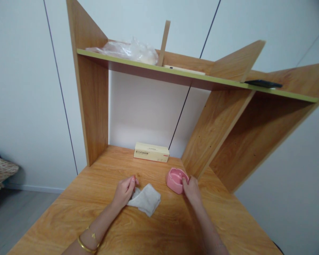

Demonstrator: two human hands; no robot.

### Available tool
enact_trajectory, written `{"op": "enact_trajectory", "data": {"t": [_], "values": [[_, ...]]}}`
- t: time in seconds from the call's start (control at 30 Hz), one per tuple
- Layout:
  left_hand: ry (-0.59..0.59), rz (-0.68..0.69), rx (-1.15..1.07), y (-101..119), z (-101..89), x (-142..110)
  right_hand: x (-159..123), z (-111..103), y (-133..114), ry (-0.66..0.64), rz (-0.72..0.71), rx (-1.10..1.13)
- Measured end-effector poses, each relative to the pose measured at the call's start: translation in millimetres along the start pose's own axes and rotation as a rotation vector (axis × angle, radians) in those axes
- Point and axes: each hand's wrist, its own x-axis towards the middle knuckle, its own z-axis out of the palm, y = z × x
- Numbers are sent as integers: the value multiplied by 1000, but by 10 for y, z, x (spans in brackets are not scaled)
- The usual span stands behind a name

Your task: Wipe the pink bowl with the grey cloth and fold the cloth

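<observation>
My left hand (pixel 124 191) rests on the wooden desk (pixel 101 212), fingers curled and pinched on the left corner of a white folded cloth (pixel 147 199). The cloth lies flat on the desk, spreading to the right of that hand. My right hand (pixel 191 189) grips the near rim of a small pink bowl (pixel 175 179), which is tilted up on its edge with its opening facing left. The two hands are about a hand's width apart.
A pale yellow box (pixel 151 152) lies at the back of the desk against the white wall. Wooden shelf panels (pixel 218 131) rise to the right. The upper shelf (pixel 175 72) holds a crumpled plastic bag (pixel 127 50) and a dark flat object (pixel 263 84).
</observation>
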Motion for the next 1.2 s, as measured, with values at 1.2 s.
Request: {"op": "enact_trajectory", "data": {"t": [1.2], "values": [[-473,57,139,-145,64,9,-1294,261,-421,-186,-602,-98]]}}
